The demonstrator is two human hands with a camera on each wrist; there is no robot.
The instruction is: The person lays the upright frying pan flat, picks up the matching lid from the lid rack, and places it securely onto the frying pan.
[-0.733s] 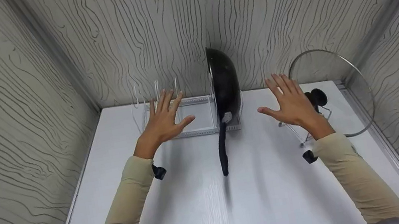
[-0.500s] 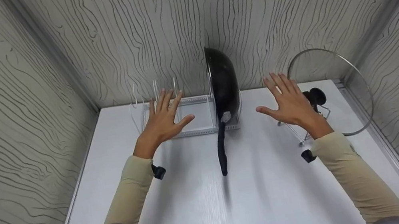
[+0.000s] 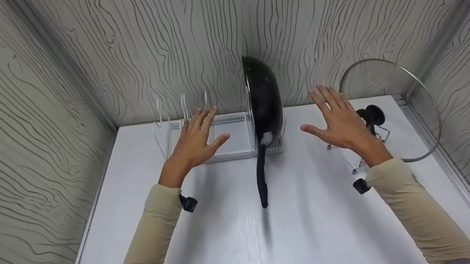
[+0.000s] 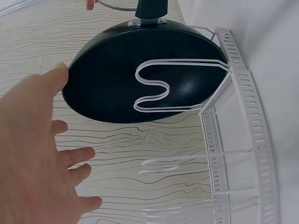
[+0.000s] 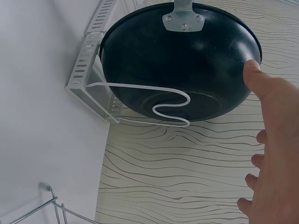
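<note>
The pan [image 3: 264, 98] stands upright in the rack [image 3: 222, 140] between both hands, left hand [image 3: 195, 141] and right hand [image 3: 338, 120] spread, holding nothing; no grasp is made yet.

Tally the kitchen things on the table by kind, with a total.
Frying pan: 1, black, standing on edge in the rack
White wire rack: 1
Glass lid: 1, with black knob
Wire lid stand: 1, holding the lid
Total: 4
Both the left hand and right hand hold nothing.

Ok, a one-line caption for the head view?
Two open hands hover either side of a black pan upright in a white rack.
</note>
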